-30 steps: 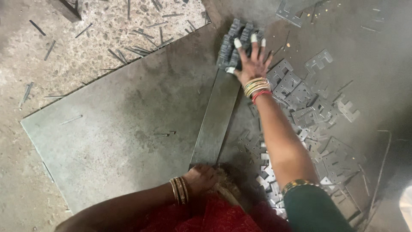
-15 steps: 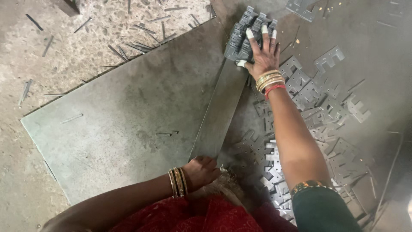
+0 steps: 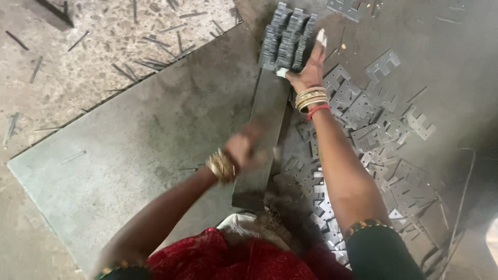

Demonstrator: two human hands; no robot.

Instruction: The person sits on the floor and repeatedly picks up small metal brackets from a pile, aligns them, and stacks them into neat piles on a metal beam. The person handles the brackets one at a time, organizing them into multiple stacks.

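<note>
The right hand (image 3: 307, 72) lies spread, fingers apart, against the near end of a packed row of stamped metal plates (image 3: 287, 36) standing on edge at the far end of a long flat steel bar (image 3: 262, 140). The row shows three ridged stacks side by side (the count of single plates in them cannot be told). The left hand (image 3: 248, 148) is blurred above the middle of the bar; whether it grips anything cannot be told. The bar lies on a large grey metal sheet (image 3: 135, 150), close to the sheet's right edge, with broad bare sheet to its left. Right of the bar, loose notched plates (image 3: 373, 129) lie scattered flat, a few dozen at least, crowding that side. Thin metal offcut strips (image 3: 155, 41) litter the concrete floor (image 3: 78, 62) beyond the sheet's far edge.
</note>
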